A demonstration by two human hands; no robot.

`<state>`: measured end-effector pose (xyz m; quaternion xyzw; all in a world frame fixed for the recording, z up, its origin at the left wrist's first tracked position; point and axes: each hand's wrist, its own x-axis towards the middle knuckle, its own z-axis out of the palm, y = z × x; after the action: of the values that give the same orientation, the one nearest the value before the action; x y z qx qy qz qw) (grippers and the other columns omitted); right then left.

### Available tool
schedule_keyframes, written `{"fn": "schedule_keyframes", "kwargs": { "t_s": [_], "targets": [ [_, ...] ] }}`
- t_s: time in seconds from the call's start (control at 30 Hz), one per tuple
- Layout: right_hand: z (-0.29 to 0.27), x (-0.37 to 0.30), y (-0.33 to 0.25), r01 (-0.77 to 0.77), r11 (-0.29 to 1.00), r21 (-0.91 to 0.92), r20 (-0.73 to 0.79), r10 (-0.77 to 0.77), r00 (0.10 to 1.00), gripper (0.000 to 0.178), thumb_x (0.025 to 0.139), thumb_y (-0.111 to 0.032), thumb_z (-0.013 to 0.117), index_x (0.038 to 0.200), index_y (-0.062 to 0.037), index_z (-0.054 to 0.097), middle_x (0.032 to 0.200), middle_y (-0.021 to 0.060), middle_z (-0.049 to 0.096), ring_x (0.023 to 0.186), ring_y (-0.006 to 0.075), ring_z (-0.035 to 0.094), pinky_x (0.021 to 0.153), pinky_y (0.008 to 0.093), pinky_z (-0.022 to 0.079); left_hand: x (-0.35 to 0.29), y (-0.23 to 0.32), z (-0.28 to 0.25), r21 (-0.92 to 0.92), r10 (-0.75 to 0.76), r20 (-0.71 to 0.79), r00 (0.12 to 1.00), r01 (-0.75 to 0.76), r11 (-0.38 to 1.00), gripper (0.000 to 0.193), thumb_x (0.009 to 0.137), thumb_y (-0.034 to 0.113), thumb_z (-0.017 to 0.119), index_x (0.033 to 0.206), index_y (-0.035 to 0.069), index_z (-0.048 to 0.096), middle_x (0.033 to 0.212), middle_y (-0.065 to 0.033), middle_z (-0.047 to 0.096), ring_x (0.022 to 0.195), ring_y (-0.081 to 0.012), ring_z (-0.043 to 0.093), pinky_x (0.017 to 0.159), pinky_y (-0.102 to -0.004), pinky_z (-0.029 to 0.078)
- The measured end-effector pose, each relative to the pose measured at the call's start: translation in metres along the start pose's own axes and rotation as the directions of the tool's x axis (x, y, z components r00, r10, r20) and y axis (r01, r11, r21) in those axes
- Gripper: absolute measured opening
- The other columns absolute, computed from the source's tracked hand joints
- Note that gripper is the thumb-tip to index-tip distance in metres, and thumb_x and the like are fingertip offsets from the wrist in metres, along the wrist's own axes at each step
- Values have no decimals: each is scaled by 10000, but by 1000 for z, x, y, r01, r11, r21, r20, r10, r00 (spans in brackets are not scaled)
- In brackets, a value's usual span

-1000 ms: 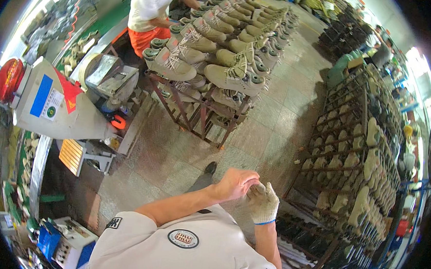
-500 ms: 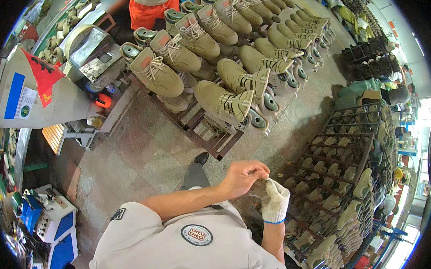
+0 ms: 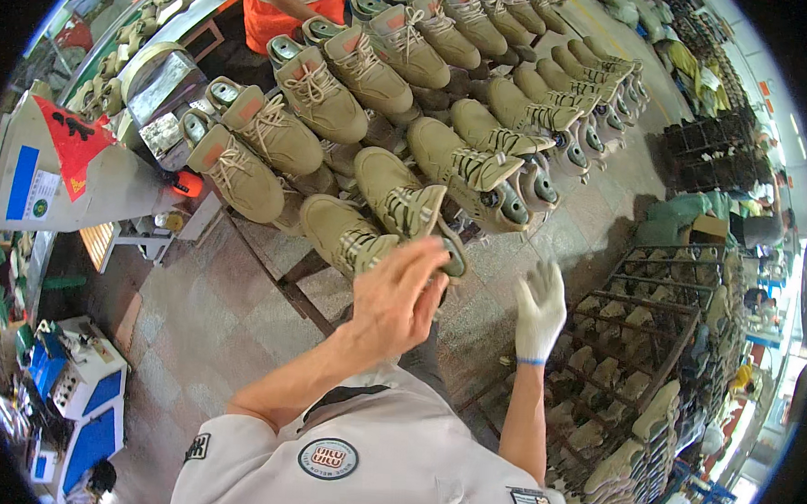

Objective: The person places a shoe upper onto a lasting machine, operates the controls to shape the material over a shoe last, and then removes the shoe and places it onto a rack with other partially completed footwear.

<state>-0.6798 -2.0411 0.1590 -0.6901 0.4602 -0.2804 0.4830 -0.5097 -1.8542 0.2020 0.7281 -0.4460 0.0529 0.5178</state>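
Observation:
My bare left hand [image 3: 394, 297] reaches over the near end of a rack of tan lace-up shoes, its fingers stretched out. It overlaps the nearest tan shoe [image 3: 339, 235] and the heel of the tan shoe [image 3: 399, 197] beside it; whether it touches either is unclear. My right hand [image 3: 540, 312] wears a white knit glove with a blue cuff. It is held up over the floor, right of the shoes, fingers spread with nothing in them. Green shoe lasts [image 3: 514, 206] show in the openings of several shoes.
Dark metal rack bars [image 3: 304, 270] run under the shoes. At right stands a shelf rack [image 3: 657, 297] loaded with shoe parts. A grey conical machine [image 3: 88, 176] with a red cloth stands left. Beyond the shoes is another person in orange [image 3: 283, 18]. A white-and-blue machine [image 3: 95, 391] sits lower left.
My hands were together, the left one at the glove; now they are apart. The left has moved forward to the shoes, and the right has opened. The shoe rack appears closer and further left.

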Motion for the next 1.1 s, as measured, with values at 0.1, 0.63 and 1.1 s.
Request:
{"fn": "schedule_keyframes", "kwargs": {
  "t_s": [0.1, 0.63, 1.1],
  "targets": [
    [17, 67, -18, 243, 921, -305, 270, -161, 949, 770, 833, -190, 832, 1470, 47, 470, 1369, 251, 626, 1259, 302, 632, 1045, 391, 526, 24, -8, 28, 213, -6, -37, 999, 14, 977, 375, 910, 58, 675, 1271, -26, 617, 1282, -208, 646, 1126, -389, 653, 950, -433, 537],
    [30, 122, 21, 460, 885, -80, 414, -390, 823, 585, 771, -199, 871, 1281, -51, 628, 1054, 185, 747, 906, 339, 758, 750, 377, 615, 43, 1, 103, 422, -153, -396, 905, 328, 845, 165, 920, -3, 671, 1084, 3, 686, 1133, -127, 699, 986, -315, 671, 852, -396, 544],
    [10, 109, 69, 162, 986, 50, 465, -166, 869, 515, 870, -112, 814, 1317, 6, 587, 1150, 81, 722, 1037, 139, 666, 919, 305, 528, 40, -13, 100, 273, -201, -431, 880, 339, 900, 149, 888, -51, 669, 1021, 15, 684, 1056, -118, 703, 911, -286, 667, 780, -372, 535]
  ]
}}
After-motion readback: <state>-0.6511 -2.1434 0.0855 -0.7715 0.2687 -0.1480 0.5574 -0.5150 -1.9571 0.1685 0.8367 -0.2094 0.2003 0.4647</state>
